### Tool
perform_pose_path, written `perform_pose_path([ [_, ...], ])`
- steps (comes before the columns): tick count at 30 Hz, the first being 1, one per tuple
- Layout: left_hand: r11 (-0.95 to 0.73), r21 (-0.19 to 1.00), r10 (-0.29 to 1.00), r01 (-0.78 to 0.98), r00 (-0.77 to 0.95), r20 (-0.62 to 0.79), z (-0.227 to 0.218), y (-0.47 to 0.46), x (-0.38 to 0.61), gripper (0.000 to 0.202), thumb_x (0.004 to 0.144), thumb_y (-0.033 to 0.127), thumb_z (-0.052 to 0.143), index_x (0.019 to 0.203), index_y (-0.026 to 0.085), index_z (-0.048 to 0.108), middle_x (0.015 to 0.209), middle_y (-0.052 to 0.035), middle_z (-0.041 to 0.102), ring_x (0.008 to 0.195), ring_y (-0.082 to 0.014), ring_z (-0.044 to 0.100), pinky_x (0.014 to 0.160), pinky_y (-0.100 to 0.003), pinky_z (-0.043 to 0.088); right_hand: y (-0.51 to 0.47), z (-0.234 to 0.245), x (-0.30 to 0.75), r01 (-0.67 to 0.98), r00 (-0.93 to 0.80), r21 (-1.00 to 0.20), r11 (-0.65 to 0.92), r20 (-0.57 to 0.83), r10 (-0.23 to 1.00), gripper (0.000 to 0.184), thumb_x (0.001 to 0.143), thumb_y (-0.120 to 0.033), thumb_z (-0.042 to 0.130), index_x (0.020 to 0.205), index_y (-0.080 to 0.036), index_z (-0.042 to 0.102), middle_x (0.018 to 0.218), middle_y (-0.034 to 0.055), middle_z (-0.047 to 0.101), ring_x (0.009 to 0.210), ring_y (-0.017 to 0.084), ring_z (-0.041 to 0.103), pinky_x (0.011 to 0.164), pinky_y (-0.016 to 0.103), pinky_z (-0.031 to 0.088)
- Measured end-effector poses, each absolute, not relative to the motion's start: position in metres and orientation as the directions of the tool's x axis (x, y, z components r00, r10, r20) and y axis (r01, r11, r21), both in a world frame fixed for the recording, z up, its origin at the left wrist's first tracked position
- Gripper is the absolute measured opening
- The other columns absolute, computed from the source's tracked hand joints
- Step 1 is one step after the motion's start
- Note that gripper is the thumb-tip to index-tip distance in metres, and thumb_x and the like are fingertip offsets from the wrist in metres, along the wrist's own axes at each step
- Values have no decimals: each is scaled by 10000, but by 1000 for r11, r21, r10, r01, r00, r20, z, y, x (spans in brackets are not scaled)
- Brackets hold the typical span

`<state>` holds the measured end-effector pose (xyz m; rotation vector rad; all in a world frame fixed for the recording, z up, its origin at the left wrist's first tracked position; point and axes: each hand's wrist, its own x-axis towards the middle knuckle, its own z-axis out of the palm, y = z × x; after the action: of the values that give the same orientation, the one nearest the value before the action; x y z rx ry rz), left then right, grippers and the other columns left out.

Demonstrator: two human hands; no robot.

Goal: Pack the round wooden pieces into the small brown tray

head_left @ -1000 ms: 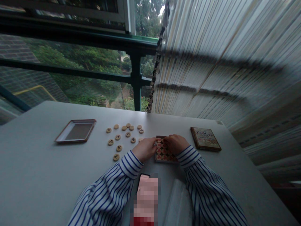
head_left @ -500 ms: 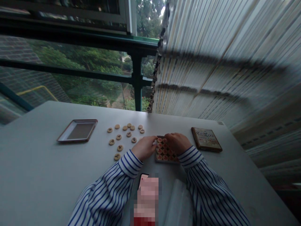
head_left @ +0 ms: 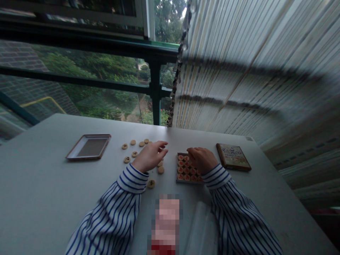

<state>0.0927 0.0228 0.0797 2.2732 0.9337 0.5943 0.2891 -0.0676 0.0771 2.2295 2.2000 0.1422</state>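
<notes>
My left hand (head_left: pixel 151 155) hovers over loose round wooden Chinese chess pieces (head_left: pixel 124 146), thumb and fingers apart and nothing visible between them. It hides some of the pieces beneath. Pieces with red characters (head_left: pixel 187 170) lie in rows in a shallow grey box (head_left: pixel 183 182). My right hand (head_left: pixel 203 160) is curled over the far right part of that box, fingers bent and pressed together. Whatever those fingers hold, if anything, is hidden. Two pieces (head_left: pixel 160 170) lie between my left hand and the box, and a dark-marked piece (head_left: pixel 151 183) lies nearer me.
An upturned lid or shallow tray (head_left: pixel 100 158) lies at the left of the white table (head_left: pixel 47 184). To the right is a closed decorated box (head_left: pixel 233 157). A pixelated pink patch (head_left: pixel 167 219) and clear plastic (head_left: pixel 200 226) are near me. Windows and a strip curtain stand behind.
My left hand has left the box's edge and moved left over the loose pieces, its fingers spreading. My right hand stays at the box, almost unmoved.
</notes>
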Motion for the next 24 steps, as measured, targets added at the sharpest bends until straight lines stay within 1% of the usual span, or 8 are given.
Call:
perform_pose_path([
  [4,-556,684,769,473,605,206,87,28,83,338,785,334,443,1057,172,560,930,-57,648,800,-149,610,702,-252,481,-69,78,288,999,-2,43,-2,91,996,277,860,-252,340,1007,-203,570,887,68,646,803,169,573,676,263,363],
  [8,-539,699,788,470,573,223,96,30,76,354,789,356,427,1047,155,563,922,-53,654,810,-148,608,712,-250,485,-70,80,286,1000,-20,15,18,119,993,272,857,-253,352,1004,-201,575,890,63,646,805,163,572,690,258,365],
  [11,-540,687,803,486,543,246,99,33,70,363,780,374,435,1040,157,566,942,-57,647,820,-155,603,727,-266,483,-71,83,284,999,-32,1,32,141,989,276,860,-254,351,1011,-199,575,897,66,642,814,156,565,709,255,367],
  [14,-550,654,812,519,515,274,100,37,63,359,775,364,438,1045,163,564,940,-57,646,821,-160,600,742,-282,477,-72,85,283,999,-41,-9,43,163,986,279,861,-260,351,1007,-196,579,902,69,638,823,155,557,720,255,370],
  [18,-552,599,827,581,473,304,98,48,51,351,778,341,426,1050,167,564,951,-49,646,835,-162,599,753,-278,471,-70,87,281,998,-54,-26,60,192,980,256,839,-241,386,991,-196,587,899,58,639,835,162,550,730,260,376],
  [21,-567,530,822,630,476,313,92,59,42,362,771,340,427,1048,156,570,989,-63,637,873,-181,590,795,-296,454,-66,91,278,996,-77,-31,84,197,977,252,831,-234,400,996,-196,587,907,56,640,852,168,545,744,267,379],
  [24,-544,495,839,677,456,298,84,70,34,379,763,319,429,1063,129,562,1022,-86,625,915,-193,577,836,-307,434,-56,95,272,993,-97,-43,108,199,975,258,831,-246,401,998,-191,590,931,59,638,871,171,540,762,271,381],
])
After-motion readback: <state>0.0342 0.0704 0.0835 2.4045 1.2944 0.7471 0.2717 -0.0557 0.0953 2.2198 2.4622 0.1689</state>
